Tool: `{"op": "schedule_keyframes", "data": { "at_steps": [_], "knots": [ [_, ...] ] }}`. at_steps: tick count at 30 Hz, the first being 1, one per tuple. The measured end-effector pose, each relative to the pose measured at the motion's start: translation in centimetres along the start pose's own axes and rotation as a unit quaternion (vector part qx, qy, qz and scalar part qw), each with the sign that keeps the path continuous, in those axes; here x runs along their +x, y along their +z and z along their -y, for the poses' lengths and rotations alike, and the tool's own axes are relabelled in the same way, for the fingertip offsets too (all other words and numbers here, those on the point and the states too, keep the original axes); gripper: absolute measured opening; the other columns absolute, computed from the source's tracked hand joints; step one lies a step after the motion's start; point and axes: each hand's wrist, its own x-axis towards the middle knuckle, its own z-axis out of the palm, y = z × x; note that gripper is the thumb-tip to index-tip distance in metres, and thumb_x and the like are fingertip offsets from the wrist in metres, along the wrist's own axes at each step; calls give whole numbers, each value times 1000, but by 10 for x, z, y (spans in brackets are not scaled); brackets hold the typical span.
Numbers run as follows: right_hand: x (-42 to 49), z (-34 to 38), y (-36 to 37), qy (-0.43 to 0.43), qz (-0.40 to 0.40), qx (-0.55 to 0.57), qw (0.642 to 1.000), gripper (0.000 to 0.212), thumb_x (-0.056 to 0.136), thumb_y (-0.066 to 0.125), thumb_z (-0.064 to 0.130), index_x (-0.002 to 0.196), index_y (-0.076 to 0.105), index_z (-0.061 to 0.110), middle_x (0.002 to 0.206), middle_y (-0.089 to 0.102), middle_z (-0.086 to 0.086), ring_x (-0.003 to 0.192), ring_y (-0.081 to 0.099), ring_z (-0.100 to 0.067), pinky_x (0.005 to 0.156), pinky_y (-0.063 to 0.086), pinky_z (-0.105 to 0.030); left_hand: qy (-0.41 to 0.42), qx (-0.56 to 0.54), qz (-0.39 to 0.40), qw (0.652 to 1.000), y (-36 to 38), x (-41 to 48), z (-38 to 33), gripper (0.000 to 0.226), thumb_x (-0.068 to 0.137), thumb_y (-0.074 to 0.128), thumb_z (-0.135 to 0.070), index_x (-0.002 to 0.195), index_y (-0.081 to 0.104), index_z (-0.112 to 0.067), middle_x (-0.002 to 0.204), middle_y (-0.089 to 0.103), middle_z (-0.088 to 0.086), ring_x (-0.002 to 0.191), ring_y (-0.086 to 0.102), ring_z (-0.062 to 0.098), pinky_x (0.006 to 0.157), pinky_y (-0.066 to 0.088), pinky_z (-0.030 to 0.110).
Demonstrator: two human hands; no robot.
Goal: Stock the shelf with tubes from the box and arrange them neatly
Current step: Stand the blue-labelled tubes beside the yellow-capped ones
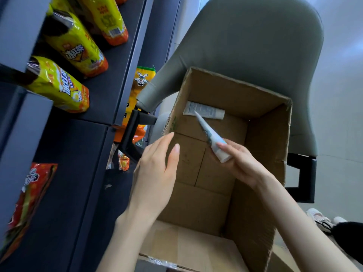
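An open cardboard box (265, 134) rests on a grey chair. My right hand (241, 163) grips a white tube (210, 136) by its cap end, above the box, with the flat end pointing toward the far side. Another white tube (204, 110) lies flat on the box floor against the far wall. My left hand (157, 173) hovers over the box's left edge with straight fingers and holds nothing. The dark shelf (78, 173) stands to the left.
Yellow drink bottles (76, 46) lie on the upper shelf board. A red snack bag (29, 197) sits lower left, and orange snack bags (135, 99) hang between shelf and grey chair (255, 46). A shoe (320, 218) is on the floor at right.
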Motion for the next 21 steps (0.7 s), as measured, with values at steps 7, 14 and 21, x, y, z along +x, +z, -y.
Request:
{"op": "schedule_keyframes", "data": {
  "at_steps": [7,14,21],
  "knots": [
    [-25,-16,32,77,174,173,966,49,67,84,24,110,70,7,105,69,-12,91,70,-15,60,57,-20,-74,-115,85,987,5,16,-8,70,85,47,-57,147,28,-30,144,45,-8,133,39,9,110,37,39],
    [-19,-30,49,108,221,193,950,49,58,89,37,99,76,14,93,72,-5,77,70,-12,54,54,-17,-108,-309,52,943,5,24,-5,34,76,74,-25,108,61,-24,107,70,-8,107,62,7,103,44,43],
    [-13,-31,42,124,207,153,958,49,78,64,45,113,64,10,96,71,-9,78,70,-12,58,57,-20,-104,-402,56,908,11,22,1,37,70,73,-23,105,61,-23,97,72,-13,96,67,4,73,51,13]
  ]
}}
